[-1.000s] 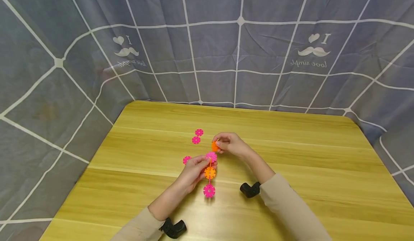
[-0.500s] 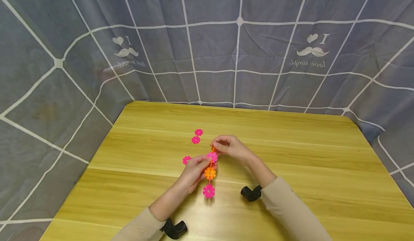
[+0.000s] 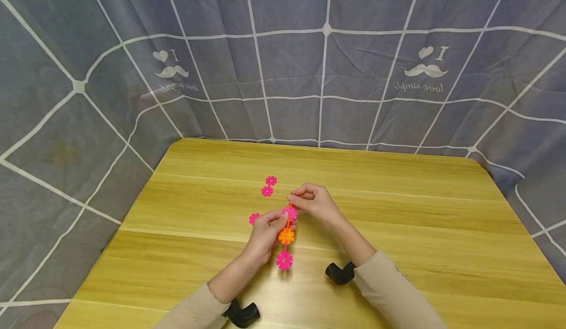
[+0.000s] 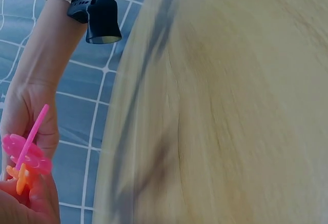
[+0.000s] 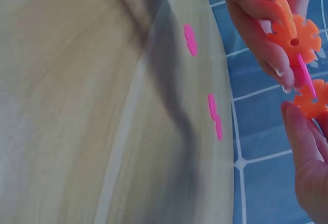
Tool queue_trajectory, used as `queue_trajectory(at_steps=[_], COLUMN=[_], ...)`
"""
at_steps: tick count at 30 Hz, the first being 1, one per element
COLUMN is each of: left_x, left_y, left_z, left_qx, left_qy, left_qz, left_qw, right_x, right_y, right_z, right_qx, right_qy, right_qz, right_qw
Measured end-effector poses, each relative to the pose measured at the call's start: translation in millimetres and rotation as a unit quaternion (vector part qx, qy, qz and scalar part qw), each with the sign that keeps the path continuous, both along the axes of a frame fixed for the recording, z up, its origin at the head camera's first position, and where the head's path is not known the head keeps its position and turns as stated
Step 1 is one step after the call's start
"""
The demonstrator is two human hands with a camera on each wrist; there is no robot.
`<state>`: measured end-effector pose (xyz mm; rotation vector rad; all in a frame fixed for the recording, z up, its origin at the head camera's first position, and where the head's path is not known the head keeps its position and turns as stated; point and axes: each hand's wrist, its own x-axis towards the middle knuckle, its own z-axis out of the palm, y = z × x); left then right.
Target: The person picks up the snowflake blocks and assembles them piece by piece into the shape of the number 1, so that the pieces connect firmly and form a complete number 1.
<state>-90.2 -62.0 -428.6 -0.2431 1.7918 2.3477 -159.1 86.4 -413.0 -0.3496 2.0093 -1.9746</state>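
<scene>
In the head view my left hand (image 3: 264, 233) grips a chain of slotted plastic snowflake discs near its top pink disc (image 3: 290, 213). Below this hang an orange disc (image 3: 286, 236) and a deep pink disc (image 3: 284, 260), with edge-on pieces between them. My right hand (image 3: 317, 204) pinches another orange disc (image 5: 312, 101), which shows edge-on above the top pink disc in the head view. In the right wrist view this orange disc meets a pink disc (image 5: 306, 75) standing edge-on. Whether their slots interlock I cannot tell.
Two loose pink discs (image 3: 267, 191) lie beyond the hands on the wooden table (image 3: 398, 211). A third pink disc (image 3: 253, 218) lies left, partly behind my left hand. Black wrist mounts (image 3: 339, 273) stick out below both forearms. A grey curtain (image 3: 292, 68) stands behind the table.
My right hand has brought the orange disc against the top of the chain, and the disc has turned from face-on to edge-on. My left hand and the chain have barely moved.
</scene>
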Motion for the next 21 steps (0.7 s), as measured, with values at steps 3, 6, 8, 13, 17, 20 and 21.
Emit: queue_trajectory(at_steps=[3, 6, 8, 13, 17, 20, 21], left_x=[1.3, 1.9, 1.8, 2.5, 3.3, 3.1, 3.1], left_y=[1.7, 3.0, 3.9, 4.9, 5.0, 5.0, 4.8], left_z=[0.3, 0.6, 1.1, 3.1, 4.0, 2.4, 1.7], left_qx=[0.000, -0.009, -0.014, -0.019, -0.015, -0.017, -0.018], left_qy=[0.004, 0.012, 0.016, 0.021, 0.016, 0.015, 0.017], left_qz=[0.009, 0.011, 0.012, 0.015, 0.018, 0.019, 0.017], left_qw=[0.9999, 0.9998, 0.9997, 0.9995, 0.9996, 0.9996, 0.9995], right_x=[2.3, 4.5, 5.4, 8.2, 11.1, 12.8, 13.2], right_y=[0.2, 0.6, 1.4, 2.6, 0.6, -0.6, -0.4], right_z=[1.2, 3.7, 4.7, 5.9, 5.8, 5.5, 5.6], right_qx=[0.025, 0.041, 0.042, 0.038, 0.035, 0.033, 0.032], right_qy=[0.019, 0.032, 0.036, 0.043, 0.047, 0.050, 0.050], right_qz=[-0.007, -0.010, -0.012, -0.019, -0.022, -0.020, -0.019], right_qw=[0.9995, 0.9986, 0.9984, 0.9981, 0.9980, 0.9980, 0.9981])
